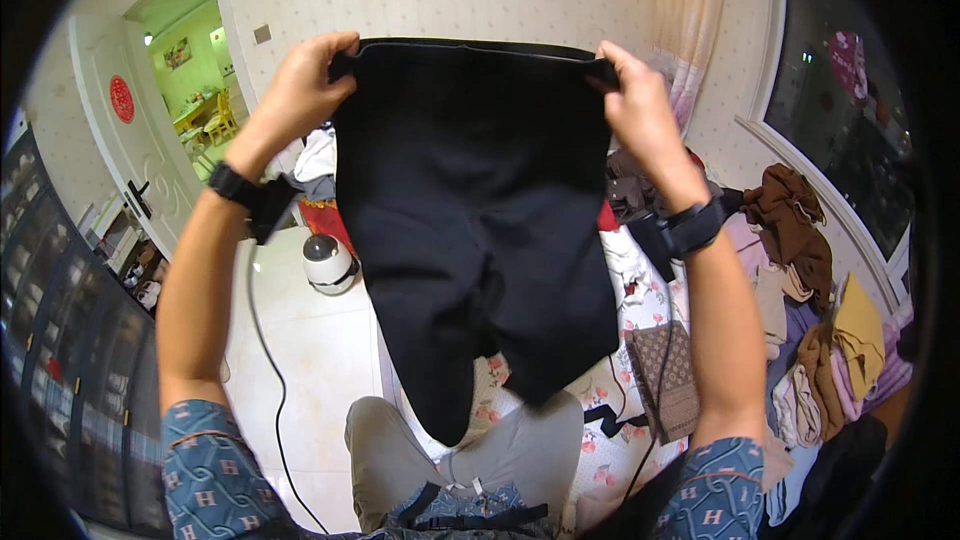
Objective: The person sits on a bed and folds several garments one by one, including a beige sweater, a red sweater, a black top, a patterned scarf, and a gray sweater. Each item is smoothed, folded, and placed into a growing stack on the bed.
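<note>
A pair of black stretch trousers (472,165) hangs spread out in front of me, its waistband along the top. My left hand (315,75) pinches one end of the waistband between thumb and fingers. At the other end, my right hand (634,94) grips the opposite corner. Both legs of the garment dangle above my knees and the floral bedspread (604,457). The cloth hides much of the bed behind it.
Folded and heaped clothes lie on the right, with a brown garment (784,217) and a yellow cloth (859,330) among them. A patterned brown cloth (664,379) rests on the bedspread. A white, dark-topped appliance (328,264) stands on the tiled floor. Cables run down from both wrist straps.
</note>
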{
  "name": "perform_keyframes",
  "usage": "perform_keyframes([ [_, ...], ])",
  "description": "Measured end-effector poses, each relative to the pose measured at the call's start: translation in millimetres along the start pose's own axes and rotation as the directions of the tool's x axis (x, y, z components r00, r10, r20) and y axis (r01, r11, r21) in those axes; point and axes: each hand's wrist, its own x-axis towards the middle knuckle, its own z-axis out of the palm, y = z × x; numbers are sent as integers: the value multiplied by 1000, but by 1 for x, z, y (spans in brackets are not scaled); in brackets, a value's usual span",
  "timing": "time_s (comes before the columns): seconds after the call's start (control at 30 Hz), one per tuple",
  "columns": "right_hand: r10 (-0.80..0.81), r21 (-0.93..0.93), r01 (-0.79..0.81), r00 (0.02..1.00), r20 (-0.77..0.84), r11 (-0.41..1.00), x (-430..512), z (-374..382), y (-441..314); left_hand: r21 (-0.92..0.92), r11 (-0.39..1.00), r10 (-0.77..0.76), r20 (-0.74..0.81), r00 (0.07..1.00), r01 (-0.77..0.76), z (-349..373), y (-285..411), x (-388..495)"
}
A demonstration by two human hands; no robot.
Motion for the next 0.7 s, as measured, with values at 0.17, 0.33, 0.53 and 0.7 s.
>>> perform_keyframes([
  [0.17,108,334,-81,992,-64,939,-18,25,4,-49,998,21,-343,939,-40,24,-8,4],
  [0.33,48,420,51,974,-222,906,-45,14,-36,-194,980,-68,-488,870,-32,33,33,-29],
  [0.53,329,726,-265,943,57,634,-66,61,3,-423,896,-274,-289,917,134,71,-6,-56],
  [0.7,643,683,-552,750,156,478,-70,115,4,-185,937,-347,-563,750,295,117,25,-65],
])
